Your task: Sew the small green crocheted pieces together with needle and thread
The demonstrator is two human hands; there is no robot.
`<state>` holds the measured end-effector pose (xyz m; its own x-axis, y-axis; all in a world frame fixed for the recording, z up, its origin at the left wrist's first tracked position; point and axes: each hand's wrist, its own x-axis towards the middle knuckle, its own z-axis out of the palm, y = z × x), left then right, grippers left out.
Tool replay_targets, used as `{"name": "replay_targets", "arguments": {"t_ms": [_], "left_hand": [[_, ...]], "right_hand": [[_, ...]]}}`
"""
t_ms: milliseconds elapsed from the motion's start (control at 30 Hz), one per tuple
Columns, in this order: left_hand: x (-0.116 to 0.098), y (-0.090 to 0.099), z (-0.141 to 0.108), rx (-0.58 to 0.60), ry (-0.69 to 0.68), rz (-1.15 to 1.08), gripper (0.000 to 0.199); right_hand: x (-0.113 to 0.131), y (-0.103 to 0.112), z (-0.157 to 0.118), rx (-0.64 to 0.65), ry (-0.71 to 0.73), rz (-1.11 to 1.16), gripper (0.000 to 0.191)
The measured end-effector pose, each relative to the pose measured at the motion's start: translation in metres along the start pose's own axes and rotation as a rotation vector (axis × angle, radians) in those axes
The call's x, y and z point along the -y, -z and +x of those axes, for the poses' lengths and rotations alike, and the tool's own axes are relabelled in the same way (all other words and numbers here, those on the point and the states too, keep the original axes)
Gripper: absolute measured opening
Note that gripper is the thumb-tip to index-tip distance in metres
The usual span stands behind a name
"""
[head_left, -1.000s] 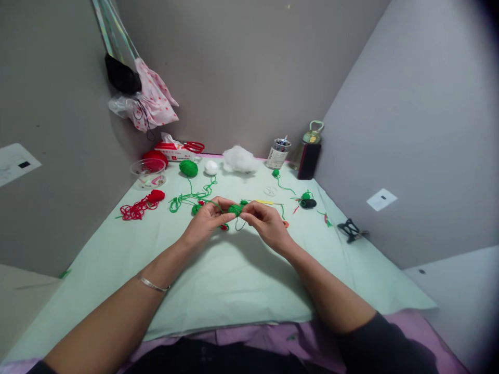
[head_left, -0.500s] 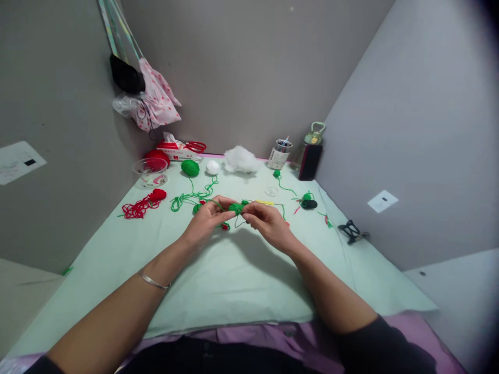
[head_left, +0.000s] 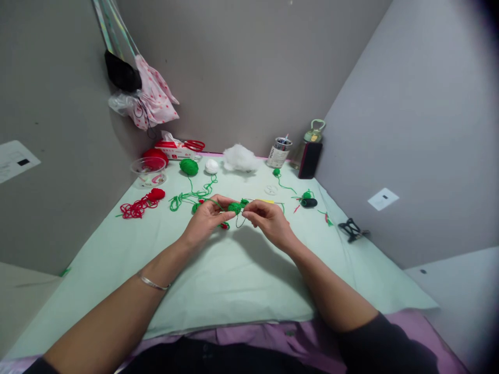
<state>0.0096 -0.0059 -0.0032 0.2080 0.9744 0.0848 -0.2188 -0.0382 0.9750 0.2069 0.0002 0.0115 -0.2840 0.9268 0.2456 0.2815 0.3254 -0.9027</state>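
A small rounded green crocheted piece (head_left: 234,208) is held between the thumb and fingers of my left hand (head_left: 203,219). My right hand (head_left: 270,222) is closed in a pinch just to its right; what sits between the fingertips is too small to make out. A thin dark loop of yarn (head_left: 240,222) hangs below the piece. Close behind is another green bit (head_left: 244,202). Green yarn (head_left: 187,197) runs in loose loops left of my hands toward a green yarn ball (head_left: 189,167). Small red and green pieces (head_left: 225,226) lie beside my left hand.
Red yarn (head_left: 140,205) lies tangled at left, near a clear tub (head_left: 149,174). White stuffing (head_left: 239,158), a can (head_left: 279,152), a bottle (head_left: 314,135) and a phone (head_left: 311,161) line the back. A black stand (head_left: 352,230) is at right.
My right fingertips have drawn slightly away from the green piece, so a small gap shows between them. The left hand keeps its hold. The view has shifted slightly.
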Motion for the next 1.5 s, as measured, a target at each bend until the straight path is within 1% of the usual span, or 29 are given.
{"name": "replay_targets", "arguments": {"t_ms": [100, 233, 333, 400, 433, 500, 633, 700, 733, 767, 833, 900, 967, 1033, 1067, 1100, 1167, 1233, 1400, 1500], "left_hand": [[0.000, -0.001, 0.000, -0.007, -0.003, 0.010, 0.032], [0.000, -0.001, 0.002, 0.024, -0.015, 0.045, 0.031], [0.000, -0.001, 0.003, 0.036, -0.027, 0.072, 0.030], [0.002, -0.001, 0.003, 0.036, -0.039, 0.086, 0.029], [0.003, -0.001, 0.003, 0.035, -0.042, 0.092, 0.028], [0.005, -0.002, 0.003, 0.033, -0.054, 0.115, 0.026], [0.011, -0.006, 0.001, 0.004, -0.132, 0.247, 0.020], [0.014, -0.008, 0.001, -0.002, -0.152, 0.319, 0.018], [0.015, -0.008, 0.001, 0.005, -0.159, 0.348, 0.017], [0.017, -0.007, 0.001, 0.017, -0.168, 0.373, 0.015], [0.020, -0.006, 0.001, 0.041, -0.192, 0.420, 0.013], [0.024, -0.003, 0.001, 0.054, -0.188, 0.456, 0.013], [0.025, -0.002, 0.001, 0.056, -0.162, 0.495, 0.014], [0.024, -0.001, 0.001, 0.049, -0.151, 0.541, 0.015], [0.022, -0.002, 0.000, 0.043, -0.162, 0.565, 0.014], [0.020, -0.003, 0.000, 0.037, -0.187, 0.589, 0.012], [0.016, -0.004, -0.002, 0.028, -0.257, 0.629, 0.008], [0.014, -0.006, -0.003, 0.026, -0.305, 0.648, 0.008], [0.016, -0.006, -0.004, 0.057, -0.251, 0.612, 0.009], [0.017, -0.007, -0.005, 0.083, -0.285, 0.621, 0.012]], "right_hand": [[-0.004, -0.002, 0.000, -0.012, -0.014, 0.045, 0.019], [-0.007, -0.006, -0.001, -0.015, -0.023, 0.071, 0.015], [-0.004, -0.007, -0.003, -0.017, 0.003, 0.079, 0.013], [-0.001, -0.008, -0.006, -0.034, 0.048, 0.075, 0.012], [0.000, -0.008, -0.007, -0.041, 0.077, 0.041, 0.011], [0.002, -0.007, -0.010, -0.042, 0.137, -0.104, 0.010], [-0.002, -0.005, -0.012, 0.017, 0.214, -0.450, 0.010], [-0.003, -0.004, -0.011, 0.024, 0.251, -0.533, 0.013], [-0.003, -0.004, -0.011, 0.008, 0.275, -0.539, 0.014], [-0.001, -0.003, -0.010, -0.018, 0.298, -0.515, 0.015], [0.005, 0.000, -0.010, -0.086, 0.323, -0.383, 0.016], [0.014, 0.003, -0.010, -0.133, 0.269, -0.163, 0.016], [0.020, 0.007, -0.009, -0.089, 0.119, 0.079, 0.020], [0.024, 0.009, -0.009, 0.026, -0.039, 0.259, 0.027], [0.024, 0.009, -0.010, 0.079, -0.084, 0.317, 0.029], [0.025, 0.010, -0.010, 0.110, -0.098, 0.360, 0.030], [0.025, 0.010, -0.011, 0.104, -0.063, 0.429, 0.028], [0.026, 0.011, -0.012, 0.060, -0.013, 0.488, 0.026], [0.029, 0.016, -0.011, 0.030, 0.024, 0.505, 0.021], [0.028, 0.016, -0.011, 0.032, 0.063, 0.496, 0.016]]}}
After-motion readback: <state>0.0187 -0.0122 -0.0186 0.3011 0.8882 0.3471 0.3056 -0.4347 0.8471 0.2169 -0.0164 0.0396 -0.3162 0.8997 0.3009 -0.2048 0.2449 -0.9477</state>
